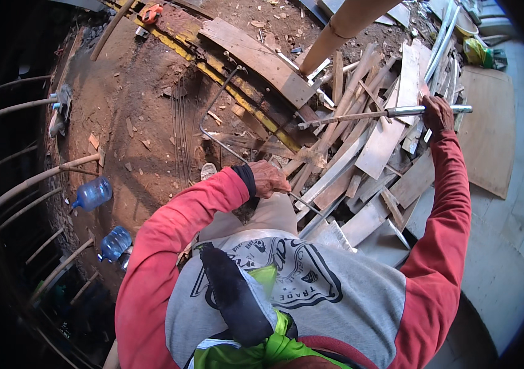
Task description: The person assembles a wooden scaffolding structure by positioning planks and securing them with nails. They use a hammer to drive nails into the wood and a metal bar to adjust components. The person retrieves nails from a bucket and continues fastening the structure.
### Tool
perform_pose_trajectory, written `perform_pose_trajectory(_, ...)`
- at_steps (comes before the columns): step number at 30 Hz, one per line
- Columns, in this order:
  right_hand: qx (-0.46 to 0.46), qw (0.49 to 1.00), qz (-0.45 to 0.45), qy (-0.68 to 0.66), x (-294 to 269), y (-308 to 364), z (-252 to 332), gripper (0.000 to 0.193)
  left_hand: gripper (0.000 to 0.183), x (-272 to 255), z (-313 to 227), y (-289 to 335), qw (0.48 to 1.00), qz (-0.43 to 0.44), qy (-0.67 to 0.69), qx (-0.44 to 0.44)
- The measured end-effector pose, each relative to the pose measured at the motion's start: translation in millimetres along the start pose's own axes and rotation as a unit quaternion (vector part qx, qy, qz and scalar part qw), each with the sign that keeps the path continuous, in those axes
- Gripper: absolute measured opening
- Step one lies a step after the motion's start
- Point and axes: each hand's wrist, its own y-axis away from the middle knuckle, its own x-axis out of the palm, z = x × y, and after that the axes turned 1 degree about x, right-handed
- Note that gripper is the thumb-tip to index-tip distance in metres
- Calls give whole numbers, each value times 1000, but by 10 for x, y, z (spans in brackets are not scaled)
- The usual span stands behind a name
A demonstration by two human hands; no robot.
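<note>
My left hand point(270, 179) is closed around a thin bent metal rod point(219, 141) in front of my lap. One part of the rod angles up to the yellow-edged beam; the other runs down to the right past my hand. Out to the right, my right hand point(437, 115) grips a long bar with a silver tubular handle point(405, 111). Its darker, rusty shaft reaches left over the wood scraps, and its tip lies near the beam's lower end. The bar and the rod are apart.
A heap of wood scraps point(380, 147) lies ahead to the right, with a round post point(342, 27) rising beyond. A rusty beam with yellow edges point(231, 92) crosses the dirt, bearing a plank point(256, 56). An orange tape measure point(151, 13) and blue bottles point(93, 192) are leftward.
</note>
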Motion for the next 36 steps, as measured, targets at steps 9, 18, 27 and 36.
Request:
perform_pose_trajectory(9,207,970,115,53,80,707,421,12,28,-52,72,-92,993,70,-93,35)
perform_pose_trajectory(18,521,815,236,91,-645,2039,3325,9,26,149,266,-33,989,12,-115,95)
perform_pose_trajectory(27,768,601,220,36,-853,1352,5845,14,46,184,347,227,959,-50,-220,172)
perform_pose_trajectory(36,684,716,112,84,-1055,1664,5572,13,39,-58,265,670,917,-203,-333,84)
